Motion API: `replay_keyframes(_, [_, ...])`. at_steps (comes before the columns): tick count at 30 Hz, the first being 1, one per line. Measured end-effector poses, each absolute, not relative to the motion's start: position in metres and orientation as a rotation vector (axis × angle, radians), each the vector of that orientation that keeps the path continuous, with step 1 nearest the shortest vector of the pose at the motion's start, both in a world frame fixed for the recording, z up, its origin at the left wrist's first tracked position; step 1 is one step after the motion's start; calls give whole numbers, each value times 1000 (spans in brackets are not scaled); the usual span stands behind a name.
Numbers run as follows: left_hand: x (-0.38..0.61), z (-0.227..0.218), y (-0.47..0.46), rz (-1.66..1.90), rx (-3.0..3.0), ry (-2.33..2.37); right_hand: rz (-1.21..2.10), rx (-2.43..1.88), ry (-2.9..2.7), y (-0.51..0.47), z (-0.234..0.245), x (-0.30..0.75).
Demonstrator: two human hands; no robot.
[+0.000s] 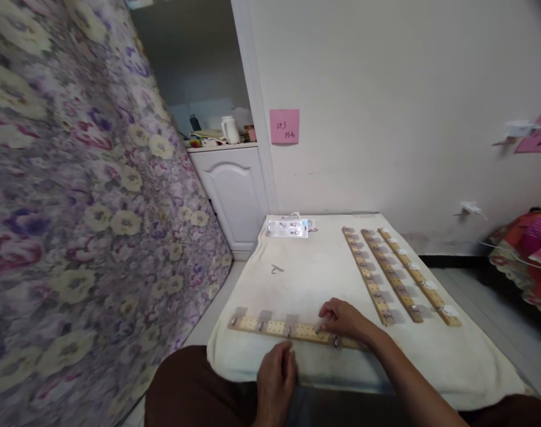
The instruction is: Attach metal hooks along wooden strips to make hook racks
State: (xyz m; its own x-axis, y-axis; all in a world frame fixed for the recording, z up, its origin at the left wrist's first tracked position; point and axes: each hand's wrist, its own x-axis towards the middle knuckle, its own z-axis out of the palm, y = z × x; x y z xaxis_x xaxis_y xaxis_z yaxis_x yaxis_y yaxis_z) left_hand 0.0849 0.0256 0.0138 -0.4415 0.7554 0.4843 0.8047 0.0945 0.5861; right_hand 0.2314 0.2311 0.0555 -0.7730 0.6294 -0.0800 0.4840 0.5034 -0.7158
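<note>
A pale wooden strip with small holes lies across the near part of the cloth-covered table. Several small shiny metal pieces with clear plastic stand along it. My right hand reaches over the strip's right half, its fingertips pinched together at a small piece too unclear to name. Just in front of the strip, near the table's front edge, is my left hand. Its fingers are curled and closed, and whatever may be inside them is hidden. Farther back lies a small metal hook-shaped piece, apart from both hands.
Three more wooden strips with fittings lie lengthwise on the right of the table. Clear plastic packs rest at the back left. A floral curtain hangs left; a pink note is on the wall.
</note>
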Motion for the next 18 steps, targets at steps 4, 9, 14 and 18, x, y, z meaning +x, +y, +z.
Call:
replay_keyframes(4, [88, 13, 23, -1211, -1697, -2192, 1204, -967, -2535, 230, 55, 228])
replay_keyframes(9, [93, 16, 22, -1192, -1753, -2179, 1574, -774, -2308, 233, 58, 223])
replay_keyframes(14, [105, 15, 26, -1119, -1873, -2156, 1835, -607, -2187, 237, 59, 212])
replay_keyframes(18, [113, 12, 30, -1004, -1880, -2233, 1945, -541, -2163, 234, 57, 205])
